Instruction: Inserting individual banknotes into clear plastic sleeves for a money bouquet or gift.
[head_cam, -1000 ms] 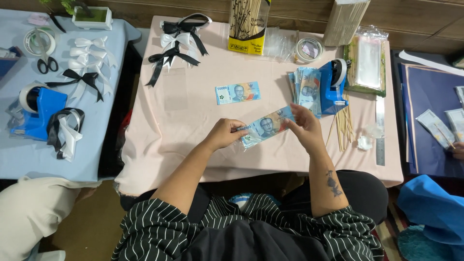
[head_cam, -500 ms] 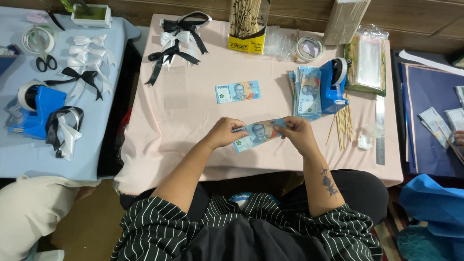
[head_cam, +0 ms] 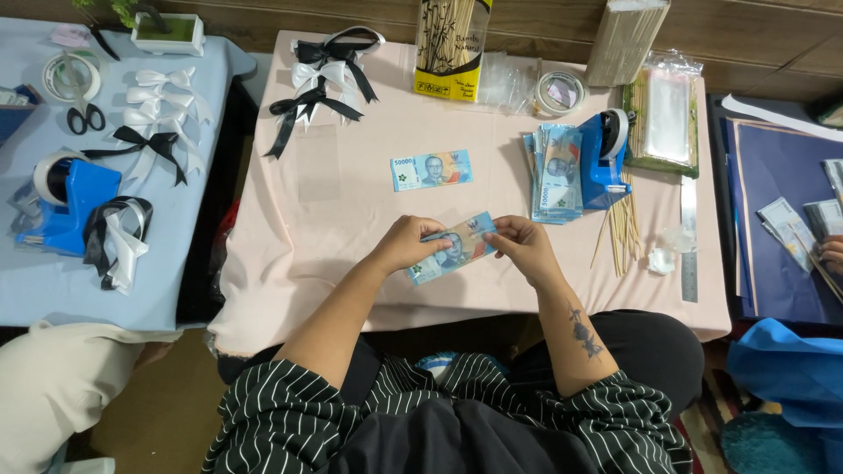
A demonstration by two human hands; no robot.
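Note:
I hold a blue banknote with both hands just above the front of the pink table. My left hand grips its left end and my right hand pinches its right end. The note is tilted, its right end higher. Another blue banknote lies flat in the middle of the table. A stack of blue banknotes lies to the right, against a blue tape dispenser.
Black and white ribbon bows, a yellow pack of bamboo sticks, a tape roll, loose skewers and a metal ruler lie on the pink table. The blue table to the left holds scissors, bows and another dispenser. Another person's hand is at the right edge.
Both hands drew slightly closer to me and the banknote now sits stretched between them, with the right hand lowered from its earlier raised position.

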